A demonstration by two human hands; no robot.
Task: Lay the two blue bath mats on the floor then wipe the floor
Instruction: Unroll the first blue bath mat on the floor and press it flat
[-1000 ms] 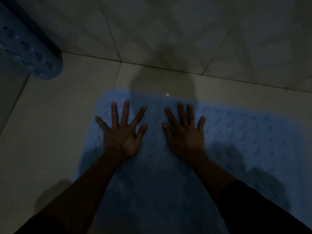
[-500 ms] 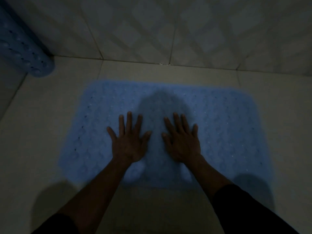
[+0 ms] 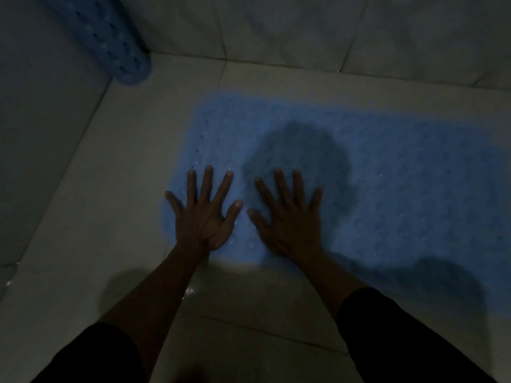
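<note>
Pressing bath mat [image 3: 387, 167] onto floor [image 3: 110, 189]

The person's left hand [image 3: 203, 214] lies palm down with its fingers [image 3: 206, 183] straight and spread wide, the thumb angled out to the right. Just beside it, to the right, the right hand [image 3: 287, 217] lies palm down too, its fingers [image 3: 280, 186] straight and fanned, the thumb pointing left toward the other thumb; the two thumbs are near but apart. Both bare forearms reach from the near edge toward the far side, converging slightly. A dark sleeve [image 3: 401, 335] covers the right arm to mid-forearm, and another dark sleeve [image 3: 91, 355] covers the left arm higher up.
</note>
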